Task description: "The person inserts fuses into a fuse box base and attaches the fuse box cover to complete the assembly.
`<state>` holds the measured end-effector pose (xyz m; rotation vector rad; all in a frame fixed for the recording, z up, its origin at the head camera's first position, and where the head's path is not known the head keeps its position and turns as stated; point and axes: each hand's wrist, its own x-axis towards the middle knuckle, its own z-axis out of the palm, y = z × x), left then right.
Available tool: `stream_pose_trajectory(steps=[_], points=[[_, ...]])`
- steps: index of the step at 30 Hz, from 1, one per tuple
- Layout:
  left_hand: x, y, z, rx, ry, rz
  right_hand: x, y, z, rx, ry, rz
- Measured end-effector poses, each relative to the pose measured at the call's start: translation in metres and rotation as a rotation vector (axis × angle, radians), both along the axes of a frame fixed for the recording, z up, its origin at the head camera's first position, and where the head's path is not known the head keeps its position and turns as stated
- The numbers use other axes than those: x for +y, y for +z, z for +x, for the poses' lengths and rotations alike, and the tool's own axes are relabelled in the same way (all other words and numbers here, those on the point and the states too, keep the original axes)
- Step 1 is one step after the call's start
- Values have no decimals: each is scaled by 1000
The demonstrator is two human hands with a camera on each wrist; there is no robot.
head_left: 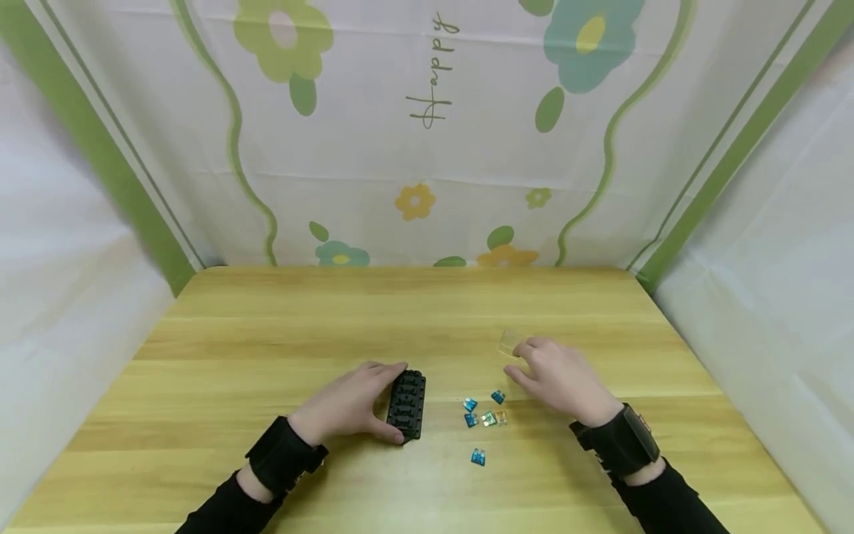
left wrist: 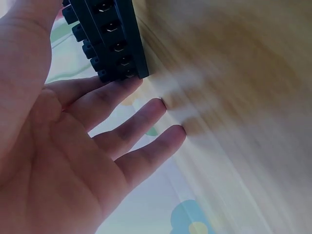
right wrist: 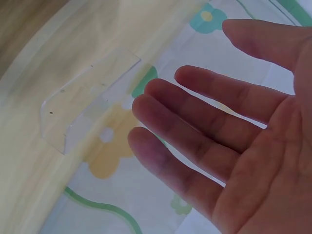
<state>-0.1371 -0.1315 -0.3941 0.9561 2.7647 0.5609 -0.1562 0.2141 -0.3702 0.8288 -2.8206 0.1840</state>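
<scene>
A black fuse block with a row of slots lies on the table, its long side running away from me. My left hand grips it by its two ends, thumb at the near end and fingertips at the far one. In the left wrist view the other fingers are spread beside the block. My right hand is by a clear plastic cover. The right wrist view shows that hand with fingers extended, apart from the cover, holding nothing.
Between the hands lie several small blade fuses: blue ones, a green one and an orange one. One blue fuse sits nearer to me. Behind the wooden table hangs a flowered cloth.
</scene>
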Motion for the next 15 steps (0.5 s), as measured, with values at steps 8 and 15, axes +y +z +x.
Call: stream_pose_trajectory(steps=[8, 15], points=[[3, -7, 4, -24, 25, 17, -1, -6, 5, -14, 15, 5], [3, -9, 1, -9, 25, 32, -6, -3, 5, -29, 95, -2]])
